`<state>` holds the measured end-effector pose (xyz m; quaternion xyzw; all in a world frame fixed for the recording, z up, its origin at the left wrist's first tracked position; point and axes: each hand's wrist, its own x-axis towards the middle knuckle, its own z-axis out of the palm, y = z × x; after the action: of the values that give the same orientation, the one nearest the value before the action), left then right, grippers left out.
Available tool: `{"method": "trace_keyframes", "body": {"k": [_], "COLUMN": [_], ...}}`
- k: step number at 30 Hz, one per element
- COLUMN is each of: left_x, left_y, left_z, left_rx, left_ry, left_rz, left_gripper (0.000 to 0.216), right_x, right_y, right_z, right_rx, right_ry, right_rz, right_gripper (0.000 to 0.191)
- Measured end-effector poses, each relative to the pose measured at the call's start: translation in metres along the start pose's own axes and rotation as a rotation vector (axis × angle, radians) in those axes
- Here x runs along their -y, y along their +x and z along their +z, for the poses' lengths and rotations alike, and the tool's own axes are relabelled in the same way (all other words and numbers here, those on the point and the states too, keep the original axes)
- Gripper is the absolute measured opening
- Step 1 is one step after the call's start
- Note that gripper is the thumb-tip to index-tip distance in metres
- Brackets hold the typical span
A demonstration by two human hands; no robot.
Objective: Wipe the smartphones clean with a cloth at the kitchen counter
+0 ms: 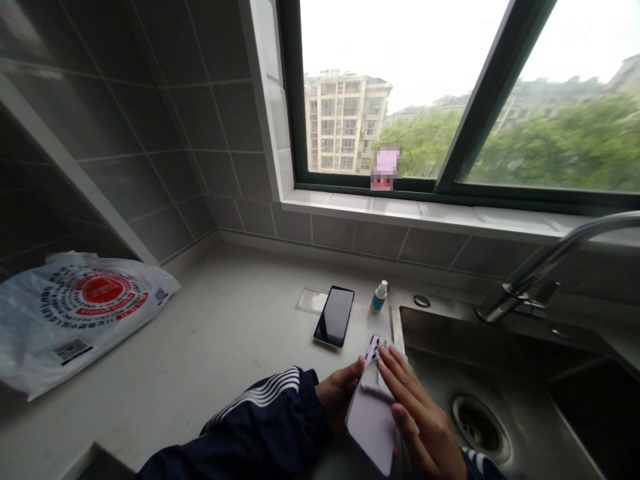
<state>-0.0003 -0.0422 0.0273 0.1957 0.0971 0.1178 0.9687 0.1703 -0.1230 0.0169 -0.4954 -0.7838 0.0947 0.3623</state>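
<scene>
My left hand (343, 392) grips a pale purple smartphone (373, 421) by its edge, thumb along the left side, its back facing up. Pressed flat against the upper back of that phone, under the fingers of my right hand (417, 407), is a white cloth or tissue (376, 381). The camera lenses show at the phone's top end, partly behind the cloth. Beyond my hands a second, dark-screened smartphone (335, 317) lies face up on the counter. Its upper left corner overlaps a clear phone case (311, 299). To its right stands a small spray bottle (379, 297) with a white cap.
A steel sink (435, 353) with a drain and a chrome faucet (525, 273) takes up the right side. On the left a white plastic bag (75, 313) with red print lies on the white counter (225, 320). A window (380, 60) with a tiled sill is behind.
</scene>
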Motion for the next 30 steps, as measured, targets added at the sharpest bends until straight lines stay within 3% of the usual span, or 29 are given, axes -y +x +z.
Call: {"method": "trace_keyframes", "body": {"k": [15,30], "left_x": [0.001,0.002], "left_y": [-0.001,0.000], "left_z": [0.002,-0.004], "left_rx": [0.050,0.019], "left_ry": [-0.051,-0.015], "left_rz": [0.038,0.007], "left_gripper": [0.063,0.065], "right_x": [0.001,0.002], "right_y": [0.000,0.001], "right_z": [0.000,0.000], "right_rx": [0.007,0.006], "right_ry": [0.000,-0.011], "right_rz": [-0.006,0.003], "right_gripper": [0.051,0.051]}}
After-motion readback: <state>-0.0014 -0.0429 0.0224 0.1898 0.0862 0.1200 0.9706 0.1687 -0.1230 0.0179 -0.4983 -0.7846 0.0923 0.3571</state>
